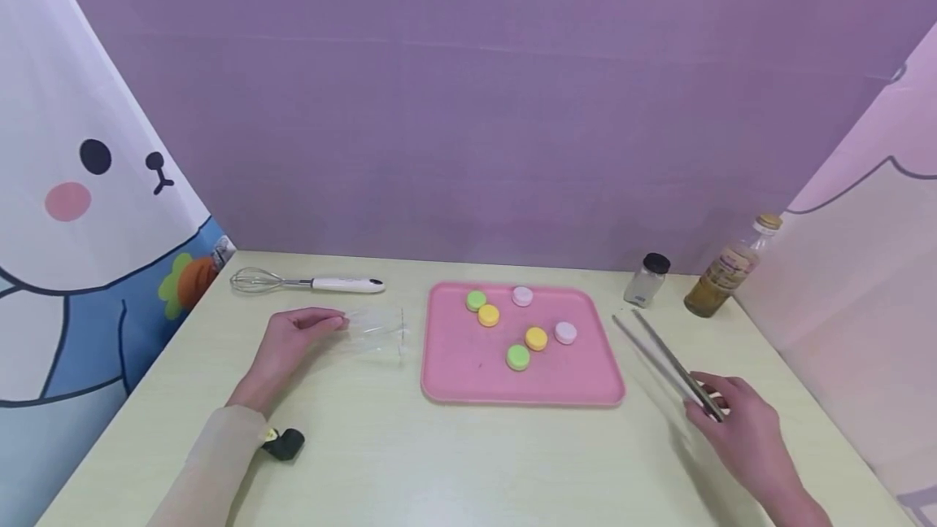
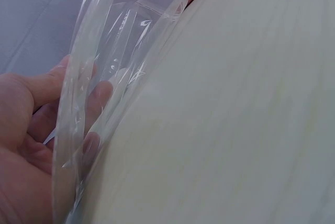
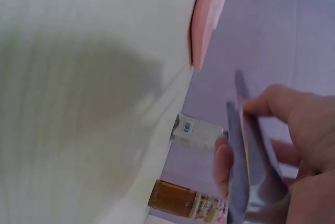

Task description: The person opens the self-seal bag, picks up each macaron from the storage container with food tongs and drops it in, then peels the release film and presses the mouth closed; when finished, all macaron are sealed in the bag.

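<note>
At the tray's left side, my left hand (image 1: pixel 287 348) pinches the edge of a clear plastic bag (image 1: pixel 375 333). The left wrist view shows the bag (image 2: pixel 123 46) standing partly open, with fingertips visible through the film. Metal tongs (image 1: pixel 669 358) are gripped between thumb and fingers of my right hand (image 1: pixel 747 431), right of the tray. Their arms are apart, with nothing between the tips. On the pink tray (image 1: pixel 464 385) lie several small macarons: two green, including one (image 1: pixel 517 358) near the middle, two yellow (image 1: pixel 537 338) and two pale purple (image 1: pixel 565 333).
Behind the left hand lies a whisk (image 1: pixel 344 285) with a white handle. A small black-lidded glass jar (image 1: pixel 644 287) and a cork-topped bottle of amber liquid (image 1: pixel 721 279) stand at the back right. A purple cloth (image 1: pixel 468 145) hangs along the table's far edge.
</note>
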{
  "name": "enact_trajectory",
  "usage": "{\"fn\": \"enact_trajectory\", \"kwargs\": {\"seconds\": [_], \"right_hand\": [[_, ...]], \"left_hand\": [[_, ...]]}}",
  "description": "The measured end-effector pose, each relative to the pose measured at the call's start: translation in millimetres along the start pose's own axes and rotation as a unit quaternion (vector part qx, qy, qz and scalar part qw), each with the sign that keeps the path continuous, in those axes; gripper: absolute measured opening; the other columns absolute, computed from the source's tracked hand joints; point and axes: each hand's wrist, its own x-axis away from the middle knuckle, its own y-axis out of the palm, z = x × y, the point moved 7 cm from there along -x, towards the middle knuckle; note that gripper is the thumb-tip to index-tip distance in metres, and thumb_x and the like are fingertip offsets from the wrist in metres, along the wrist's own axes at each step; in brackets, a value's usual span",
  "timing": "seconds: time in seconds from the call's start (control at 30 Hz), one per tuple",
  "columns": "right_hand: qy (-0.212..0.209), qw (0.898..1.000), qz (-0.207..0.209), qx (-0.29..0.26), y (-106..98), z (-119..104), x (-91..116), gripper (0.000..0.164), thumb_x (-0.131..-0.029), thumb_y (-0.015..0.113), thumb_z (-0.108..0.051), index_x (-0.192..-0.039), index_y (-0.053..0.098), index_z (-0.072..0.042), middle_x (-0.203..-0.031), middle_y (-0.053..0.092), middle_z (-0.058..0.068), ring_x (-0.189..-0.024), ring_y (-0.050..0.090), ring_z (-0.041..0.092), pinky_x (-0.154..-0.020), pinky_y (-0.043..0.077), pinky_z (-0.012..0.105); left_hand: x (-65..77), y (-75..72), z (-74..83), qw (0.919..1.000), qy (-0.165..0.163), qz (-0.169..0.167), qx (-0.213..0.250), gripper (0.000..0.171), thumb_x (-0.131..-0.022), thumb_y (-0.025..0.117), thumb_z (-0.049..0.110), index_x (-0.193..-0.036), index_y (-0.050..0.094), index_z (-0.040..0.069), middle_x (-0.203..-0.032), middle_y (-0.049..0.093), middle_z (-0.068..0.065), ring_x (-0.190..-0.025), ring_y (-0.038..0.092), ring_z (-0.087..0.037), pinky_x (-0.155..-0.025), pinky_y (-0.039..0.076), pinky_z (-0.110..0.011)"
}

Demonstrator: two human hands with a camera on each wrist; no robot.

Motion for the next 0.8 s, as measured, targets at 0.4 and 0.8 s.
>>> {"fn": "enact_trajectory", "kwargs": {"seconds": [0.4,0.8], "right_hand": [[-0.114,0.993,0.010,-0.018,3,-40,0,0.036,-0.072,0.090,-0.007,-0.105,0.077,-0.012,-0.082,0.067,-0.008,-0.062,0.050,0.004,-0.053,0.037,0.014],[-0.157,0.987,-0.037,-0.013,10,-57,3,0.035,-0.068,0.093,-0.012,-0.101,0.080,-0.015,-0.077,0.058,-0.023,-0.062,0.048,0.000,-0.053,0.037,0.014]], "left_hand": [[-0.7,0.2,1.3,1.0000,-0.003,0.004,-0.003,0.044,-0.091,0.077,0.039,-0.121,0.073,0.006,-0.111,0.075,-0.005,-0.104,0.063,-0.004,-0.090,0.046,-0.016],[-1.4,0.1,1.6,1.0000,0.005,0.006,-0.005,0.043,-0.091,0.077,0.038,-0.119,0.074,0.006,-0.110,0.076,-0.004,-0.104,0.063,-0.003,-0.090,0.046,-0.016]]}}
